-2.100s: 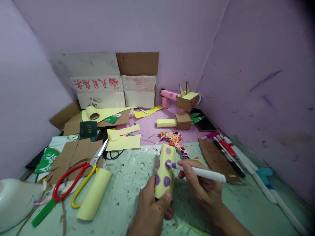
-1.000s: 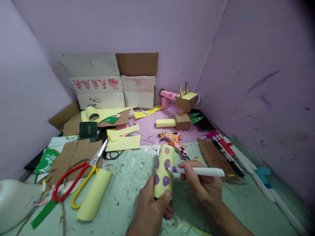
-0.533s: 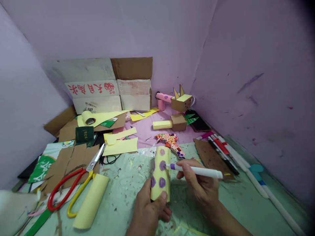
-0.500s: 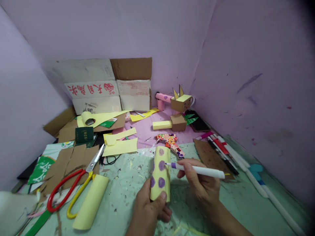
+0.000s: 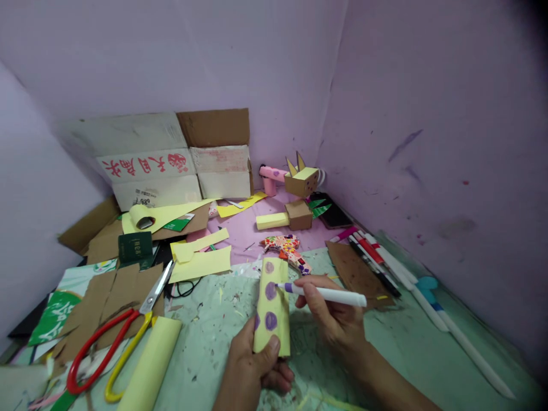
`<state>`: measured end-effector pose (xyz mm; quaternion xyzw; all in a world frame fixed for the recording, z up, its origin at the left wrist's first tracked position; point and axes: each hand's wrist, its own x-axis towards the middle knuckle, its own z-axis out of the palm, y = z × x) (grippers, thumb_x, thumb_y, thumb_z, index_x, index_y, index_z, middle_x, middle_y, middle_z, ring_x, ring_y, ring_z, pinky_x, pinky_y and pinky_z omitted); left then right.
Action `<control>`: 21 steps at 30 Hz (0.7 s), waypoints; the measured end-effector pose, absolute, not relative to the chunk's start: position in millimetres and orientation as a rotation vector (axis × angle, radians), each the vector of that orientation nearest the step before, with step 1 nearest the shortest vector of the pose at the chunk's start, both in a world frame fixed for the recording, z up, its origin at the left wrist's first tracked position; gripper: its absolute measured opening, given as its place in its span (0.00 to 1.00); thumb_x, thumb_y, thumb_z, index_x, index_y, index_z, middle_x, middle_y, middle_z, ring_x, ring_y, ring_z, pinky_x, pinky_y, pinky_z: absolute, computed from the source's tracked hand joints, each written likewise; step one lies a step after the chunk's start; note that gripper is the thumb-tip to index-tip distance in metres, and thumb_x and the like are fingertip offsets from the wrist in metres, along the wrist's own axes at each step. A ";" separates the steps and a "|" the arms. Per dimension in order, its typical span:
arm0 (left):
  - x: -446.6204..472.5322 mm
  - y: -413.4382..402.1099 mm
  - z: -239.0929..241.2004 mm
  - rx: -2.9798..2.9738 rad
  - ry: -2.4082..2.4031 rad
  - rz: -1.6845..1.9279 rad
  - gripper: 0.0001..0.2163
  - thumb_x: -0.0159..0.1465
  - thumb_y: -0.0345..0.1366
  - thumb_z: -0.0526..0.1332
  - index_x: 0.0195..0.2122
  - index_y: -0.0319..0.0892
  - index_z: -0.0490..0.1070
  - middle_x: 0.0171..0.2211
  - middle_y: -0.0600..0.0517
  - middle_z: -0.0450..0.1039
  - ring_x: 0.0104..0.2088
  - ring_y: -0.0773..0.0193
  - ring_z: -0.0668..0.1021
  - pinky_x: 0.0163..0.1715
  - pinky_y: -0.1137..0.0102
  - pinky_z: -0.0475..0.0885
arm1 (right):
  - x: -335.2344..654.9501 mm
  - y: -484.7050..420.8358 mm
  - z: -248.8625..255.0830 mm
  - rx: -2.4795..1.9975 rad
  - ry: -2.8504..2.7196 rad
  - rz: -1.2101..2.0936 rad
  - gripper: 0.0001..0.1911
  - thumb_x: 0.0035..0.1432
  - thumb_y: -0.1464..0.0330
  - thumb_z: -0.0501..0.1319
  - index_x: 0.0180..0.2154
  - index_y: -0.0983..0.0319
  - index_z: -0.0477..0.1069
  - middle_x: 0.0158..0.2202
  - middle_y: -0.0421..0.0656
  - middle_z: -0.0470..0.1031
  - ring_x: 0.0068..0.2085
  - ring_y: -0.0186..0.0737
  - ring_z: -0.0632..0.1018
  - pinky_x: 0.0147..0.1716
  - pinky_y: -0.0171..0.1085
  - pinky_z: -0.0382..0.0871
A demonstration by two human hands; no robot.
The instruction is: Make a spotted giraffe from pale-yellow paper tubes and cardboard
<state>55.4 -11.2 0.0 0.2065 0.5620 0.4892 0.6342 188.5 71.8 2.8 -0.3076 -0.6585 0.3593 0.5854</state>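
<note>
View swung right; spotted tube [image 5: 274,306] seems slightly rolled. Left hand [image 5: 253,361] pinches its near end over green tabletop [image 5: 205,337]; right hand [image 5: 336,322] pinches marker [image 5: 338,295], tip at a purple spot's [image 5: 270,290] edge. Risk: loose left grip lets tube twist, line skids; left thumb [image 5: 269,349] may smear any wet ink.

My Table [image 5: 205,331] by the Numbers

I count two hands of mine: one left hand [image 5: 257,359], one right hand [image 5: 334,319]. They hold one purple-tipped marker [image 5: 342,296] and one spotted yellow tube [image 5: 277,307]; three whole purple spots [image 5: 271,291] face me (at least one more wraps out of sight).

Toward the table's left edge: one plain yellow tube [image 5: 152,365], one pair of scissors [image 5: 150,299]. Toward the far right corner: two small brown boxes [image 5: 298,214], two pointed ears [image 5: 300,164], one phone [image 5: 336,214] and, nearer, one floral glue gun [image 5: 282,245]. Pens [image 5: 368,249] along the right edge overlap too much to total.
</note>
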 end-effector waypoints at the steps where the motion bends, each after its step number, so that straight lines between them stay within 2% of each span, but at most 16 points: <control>1: 55.4 -11.2 -0.4 0.474 1.290 1.114 0.36 0.46 0.52 0.73 0.49 0.33 0.64 0.22 0.52 0.73 0.19 0.64 0.76 0.17 0.73 0.71 | 188.6 71.6 2.6 -0.719 -1.538 0.846 0.08 0.62 0.72 0.57 0.36 0.60 0.76 0.23 0.38 0.74 0.25 0.34 0.76 0.27 0.32 0.71; 14: 55.9 -10.2 2.7 0.455 1.302 1.100 0.41 0.44 0.53 0.72 0.52 0.31 0.61 0.19 0.53 0.72 0.19 0.63 0.75 0.18 0.72 0.71 | 188.3 71.4 5.0 -0.727 -1.540 0.821 0.08 0.61 0.73 0.58 0.35 0.59 0.76 0.23 0.36 0.75 0.24 0.31 0.75 0.26 0.28 0.70; 21: 54.5 -10.4 -2.9 0.464 1.301 1.109 0.38 0.45 0.52 0.72 0.51 0.32 0.64 0.22 0.52 0.73 0.19 0.63 0.75 0.18 0.72 0.72 | 189.0 70.7 5.2 -0.740 -1.563 0.797 0.08 0.61 0.73 0.58 0.34 0.59 0.75 0.22 0.35 0.75 0.23 0.30 0.75 0.25 0.27 0.70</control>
